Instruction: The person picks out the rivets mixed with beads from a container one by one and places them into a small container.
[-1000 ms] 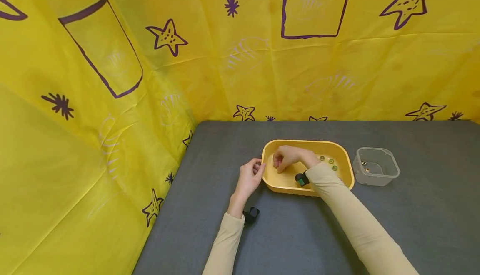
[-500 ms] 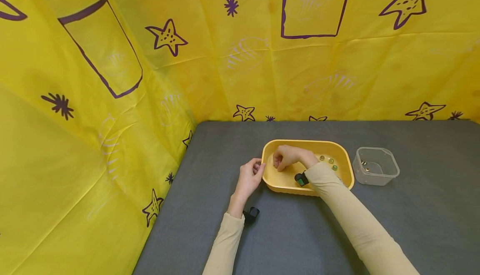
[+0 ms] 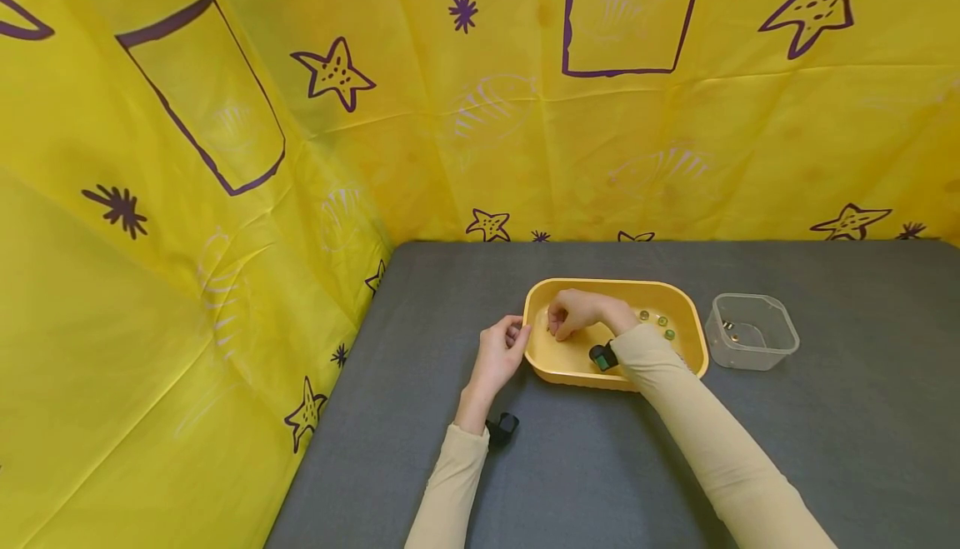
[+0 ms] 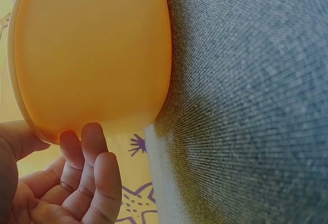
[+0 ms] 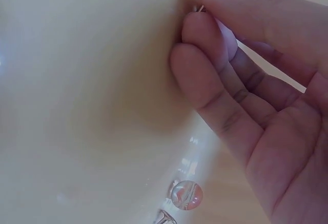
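Observation:
My left hand (image 3: 504, 353) holds the left end of a yellow oblong tub (image 3: 600, 381). In the left wrist view its thumb lies at the rim and its fingertips (image 4: 94, 137) bear on the outer wall. My right hand (image 3: 577, 312) reaches down inside the tub near its left end. Between its thumb and fingertips, in the right wrist view, is a thin shiny metallic piece (image 5: 200, 8); most of it is hidden, so I cannot tell its kind. A clear glass bead with coloured swirls (image 5: 187, 195) lies in the tub below that hand.
Several green glass pieces (image 3: 670, 335) lie at the tub's right end. Right of the tub stands a clear plastic container (image 3: 752, 359) with a few small items inside. A yellow patterned cloth (image 3: 480, 157) hangs behind and left of the grey table (image 3: 600, 466).
The fingertips of my right hand have shifted very slightly inside the tub. My left hand, the tub and the clear container stay where they were.

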{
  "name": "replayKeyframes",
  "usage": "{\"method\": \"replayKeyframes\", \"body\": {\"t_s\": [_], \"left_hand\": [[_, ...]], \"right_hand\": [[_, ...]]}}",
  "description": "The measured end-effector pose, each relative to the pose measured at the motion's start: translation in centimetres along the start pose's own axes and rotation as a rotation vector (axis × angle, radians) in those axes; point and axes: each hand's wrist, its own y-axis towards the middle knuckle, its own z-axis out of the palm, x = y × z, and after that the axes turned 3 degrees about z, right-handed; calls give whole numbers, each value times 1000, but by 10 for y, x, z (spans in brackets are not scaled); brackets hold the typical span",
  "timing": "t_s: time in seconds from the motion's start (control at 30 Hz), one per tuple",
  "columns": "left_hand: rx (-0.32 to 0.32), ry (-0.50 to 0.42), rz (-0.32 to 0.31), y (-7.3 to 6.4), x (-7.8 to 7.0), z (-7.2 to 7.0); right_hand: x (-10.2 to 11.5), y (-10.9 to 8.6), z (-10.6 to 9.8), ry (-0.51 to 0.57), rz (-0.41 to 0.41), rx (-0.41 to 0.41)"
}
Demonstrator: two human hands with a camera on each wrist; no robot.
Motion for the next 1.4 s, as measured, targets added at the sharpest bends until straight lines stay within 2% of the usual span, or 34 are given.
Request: {"method": "replayKeyframes", "body": {"t_s": [0.23,0.8,0.97,1.23,1.4], "left_hand": [[5,-7,-9,0,-1,0],[-10,-3,15,0,2,1],[-9,-5,15,0,1,1],[-15,0,29,0,0,0],[-24,5,40,0,2,1]], "right_hand": [[-1,-1,-1,-10,10,5],[-2,-13,-10,12,-10,-10],[-3,-18,-12,30,5,-31],[-9,-27,-16,38,-47,-71],[-12,-34,-21,48,-38,-88]]}}
